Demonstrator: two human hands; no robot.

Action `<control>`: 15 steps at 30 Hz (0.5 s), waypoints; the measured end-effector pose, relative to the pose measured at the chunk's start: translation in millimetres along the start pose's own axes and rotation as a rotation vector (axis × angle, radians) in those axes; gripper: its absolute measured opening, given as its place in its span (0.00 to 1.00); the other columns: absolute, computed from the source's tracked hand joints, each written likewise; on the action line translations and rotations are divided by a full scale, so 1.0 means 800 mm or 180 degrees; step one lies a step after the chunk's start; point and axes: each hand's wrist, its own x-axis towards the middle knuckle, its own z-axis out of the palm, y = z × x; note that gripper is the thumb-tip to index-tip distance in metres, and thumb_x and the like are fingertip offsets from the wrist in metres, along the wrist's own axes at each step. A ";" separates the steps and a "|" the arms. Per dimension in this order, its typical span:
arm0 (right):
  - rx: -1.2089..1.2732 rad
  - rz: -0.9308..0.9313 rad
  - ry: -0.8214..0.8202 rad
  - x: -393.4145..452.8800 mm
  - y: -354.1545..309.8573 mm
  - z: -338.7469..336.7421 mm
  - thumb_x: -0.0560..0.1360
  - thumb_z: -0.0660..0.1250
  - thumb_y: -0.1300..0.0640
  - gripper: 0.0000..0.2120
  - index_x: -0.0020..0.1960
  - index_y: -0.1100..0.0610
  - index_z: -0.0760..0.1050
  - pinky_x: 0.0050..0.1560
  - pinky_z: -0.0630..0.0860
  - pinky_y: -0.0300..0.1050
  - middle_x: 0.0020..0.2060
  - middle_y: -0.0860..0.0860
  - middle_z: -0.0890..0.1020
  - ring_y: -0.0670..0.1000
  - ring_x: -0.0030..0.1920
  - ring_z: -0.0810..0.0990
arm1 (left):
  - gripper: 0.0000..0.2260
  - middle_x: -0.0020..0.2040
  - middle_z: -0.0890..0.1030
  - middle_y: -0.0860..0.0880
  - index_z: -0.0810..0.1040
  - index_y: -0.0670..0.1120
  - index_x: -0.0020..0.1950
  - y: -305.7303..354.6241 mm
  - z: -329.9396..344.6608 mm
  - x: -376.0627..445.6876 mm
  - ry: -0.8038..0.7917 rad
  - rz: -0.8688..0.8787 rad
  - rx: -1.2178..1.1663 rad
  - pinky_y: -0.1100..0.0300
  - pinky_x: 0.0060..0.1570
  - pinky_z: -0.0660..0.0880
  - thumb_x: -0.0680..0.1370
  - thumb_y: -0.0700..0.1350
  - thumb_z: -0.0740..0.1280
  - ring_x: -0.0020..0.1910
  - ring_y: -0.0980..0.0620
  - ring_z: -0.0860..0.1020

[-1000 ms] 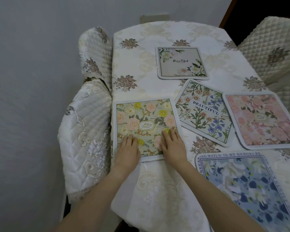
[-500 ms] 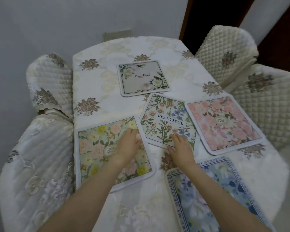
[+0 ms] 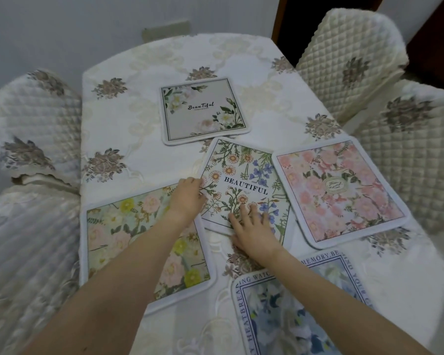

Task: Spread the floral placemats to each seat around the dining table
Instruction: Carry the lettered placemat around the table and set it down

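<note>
Five floral placemats lie on the cream embroidered tablecloth [image 3: 144, 119]. Both hands are on the daisy placemat [image 3: 244, 185], the one printed BEAUTIFUL, which sits skewed near the middle of the table. The left hand [image 3: 187, 198] rests at its left edge with fingers curled over the border; whether it truly grips the edge, I cannot tell. The right hand [image 3: 251, 226] lies flat and spread on its near corner, holding nothing. The yellow-and-pink placemat [image 3: 128, 242] sits along the left edge under the left forearm. The pink placemat [image 3: 341, 193] lies toward the right edge, just beside the daisy one. The grey placemat [image 3: 203, 111] lies toward the far end, the blue placemat [image 3: 292, 311] at the near edge. Quilted chairs [image 3: 349, 60] stand on both sides.
</note>
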 end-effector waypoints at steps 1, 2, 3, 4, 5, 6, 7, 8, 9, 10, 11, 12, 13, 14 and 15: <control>-0.0016 -0.0019 -0.0036 0.000 0.000 -0.001 0.82 0.49 0.48 0.29 0.77 0.57 0.42 0.68 0.51 0.75 0.76 0.66 0.48 0.74 0.73 0.47 | 0.22 0.64 0.73 0.41 0.67 0.41 0.69 -0.004 0.000 -0.002 -0.0023 0.0074 0.0092 0.51 0.63 0.66 0.76 0.43 0.63 0.62 0.41 0.67; -0.0019 -0.0031 -0.0064 0.000 -0.001 -0.001 0.82 0.49 0.51 0.28 0.77 0.58 0.41 0.68 0.51 0.75 0.75 0.67 0.47 0.75 0.72 0.46 | 0.21 0.65 0.72 0.42 0.67 0.41 0.69 -0.007 0.001 -0.003 -0.0040 0.0125 0.0161 0.52 0.62 0.65 0.76 0.42 0.62 0.61 0.41 0.67; -0.0014 -0.0029 -0.0072 0.000 -0.004 -0.002 0.82 0.50 0.54 0.28 0.76 0.59 0.40 0.67 0.51 0.76 0.75 0.69 0.46 0.76 0.72 0.45 | 0.21 0.65 0.72 0.42 0.67 0.41 0.69 -0.008 0.001 -0.004 -0.0050 0.0137 0.0174 0.52 0.62 0.65 0.76 0.40 0.62 0.60 0.41 0.68; -0.0013 -0.0007 -0.0053 -0.001 -0.008 -0.002 0.82 0.50 0.57 0.28 0.76 0.61 0.39 0.67 0.51 0.76 0.74 0.70 0.46 0.78 0.71 0.45 | 0.21 0.65 0.72 0.42 0.68 0.41 0.69 -0.008 0.001 -0.004 -0.0053 0.0120 0.0144 0.53 0.62 0.64 0.75 0.39 0.62 0.60 0.41 0.68; -0.0021 0.0040 -0.0017 -0.001 -0.014 -0.003 0.82 0.50 0.59 0.28 0.76 0.63 0.39 0.66 0.52 0.77 0.73 0.72 0.47 0.79 0.70 0.45 | 0.22 0.65 0.72 0.42 0.68 0.41 0.69 -0.007 0.000 -0.004 -0.0055 0.0089 0.0094 0.53 0.62 0.64 0.75 0.38 0.62 0.61 0.41 0.68; -0.0035 0.0104 0.0019 -0.001 -0.019 -0.004 0.81 0.49 0.61 0.28 0.75 0.64 0.39 0.66 0.53 0.78 0.72 0.74 0.48 0.80 0.69 0.46 | 0.22 0.65 0.72 0.42 0.68 0.41 0.69 -0.007 0.000 -0.004 -0.0058 0.0058 0.0039 0.53 0.62 0.65 0.74 0.37 0.62 0.61 0.41 0.68; -0.0057 0.0161 0.0042 -0.001 -0.024 -0.005 0.81 0.48 0.62 0.27 0.75 0.65 0.39 0.66 0.54 0.78 0.72 0.75 0.49 0.81 0.68 0.47 | 0.22 0.65 0.72 0.42 0.68 0.41 0.69 -0.006 -0.001 -0.004 -0.0060 0.0027 -0.0025 0.53 0.62 0.65 0.74 0.37 0.62 0.61 0.41 0.68; -0.0084 0.0181 0.0043 0.000 -0.027 -0.006 0.81 0.48 0.62 0.27 0.75 0.66 0.39 0.66 0.54 0.77 0.72 0.75 0.49 0.81 0.68 0.48 | 0.23 0.64 0.72 0.41 0.68 0.41 0.69 -0.006 -0.002 -0.004 -0.0064 -0.0007 -0.0109 0.53 0.62 0.65 0.74 0.36 0.62 0.62 0.41 0.68; -0.0092 0.0169 0.0026 0.000 -0.028 -0.009 0.80 0.48 0.63 0.27 0.75 0.65 0.41 0.67 0.54 0.76 0.72 0.75 0.50 0.81 0.69 0.48 | 0.23 0.64 0.72 0.41 0.68 0.40 0.69 -0.006 -0.003 -0.004 -0.0061 -0.0039 -0.0209 0.53 0.62 0.66 0.73 0.35 0.62 0.62 0.41 0.69; -0.0065 0.0143 -0.0002 0.000 -0.027 -0.013 0.80 0.50 0.64 0.27 0.75 0.65 0.44 0.68 0.53 0.75 0.72 0.75 0.50 0.80 0.69 0.48 | 0.23 0.64 0.72 0.40 0.67 0.40 0.69 -0.006 -0.004 -0.005 -0.0044 -0.0058 -0.0310 0.53 0.61 0.66 0.73 0.35 0.62 0.63 0.41 0.69; 0.0004 0.0120 -0.0032 0.000 -0.025 -0.017 0.78 0.52 0.65 0.26 0.74 0.64 0.48 0.69 0.53 0.74 0.72 0.74 0.50 0.79 0.70 0.48 | 0.24 0.64 0.71 0.40 0.67 0.40 0.69 -0.006 -0.005 -0.004 -0.0019 -0.0066 -0.0412 0.54 0.61 0.66 0.73 0.34 0.62 0.63 0.41 0.69; 0.0099 0.0106 -0.0048 -0.001 -0.022 -0.021 0.77 0.53 0.67 0.25 0.73 0.64 0.51 0.70 0.52 0.72 0.73 0.73 0.52 0.77 0.71 0.48 | 0.25 0.64 0.70 0.40 0.66 0.40 0.69 -0.005 -0.007 -0.004 0.0006 -0.0080 -0.0532 0.54 0.61 0.66 0.72 0.33 0.62 0.63 0.42 0.69; 0.0221 0.0111 -0.0032 -0.003 -0.018 -0.025 0.76 0.53 0.69 0.24 0.71 0.64 0.55 0.71 0.53 0.71 0.73 0.72 0.54 0.76 0.72 0.49 | 0.26 0.65 0.69 0.41 0.66 0.41 0.70 -0.004 -0.010 -0.003 0.0041 -0.0110 -0.0679 0.55 0.61 0.66 0.72 0.32 0.62 0.63 0.42 0.69; 0.0374 0.0137 0.0024 -0.005 -0.015 -0.028 0.74 0.54 0.72 0.23 0.69 0.64 0.57 0.72 0.53 0.69 0.72 0.70 0.58 0.74 0.73 0.50 | 0.27 0.66 0.68 0.41 0.65 0.41 0.70 -0.003 -0.013 -0.002 0.0094 -0.0156 -0.0846 0.57 0.59 0.67 0.72 0.31 0.62 0.63 0.43 0.69; 0.0560 0.0175 0.0118 -0.007 -0.013 -0.030 0.72 0.54 0.75 0.23 0.66 0.64 0.60 0.72 0.54 0.67 0.70 0.70 0.63 0.72 0.73 0.52 | 0.27 0.65 0.67 0.42 0.65 0.42 0.70 -0.003 -0.016 -0.002 0.0166 -0.0210 -0.1012 0.59 0.57 0.67 0.71 0.31 0.62 0.62 0.44 0.70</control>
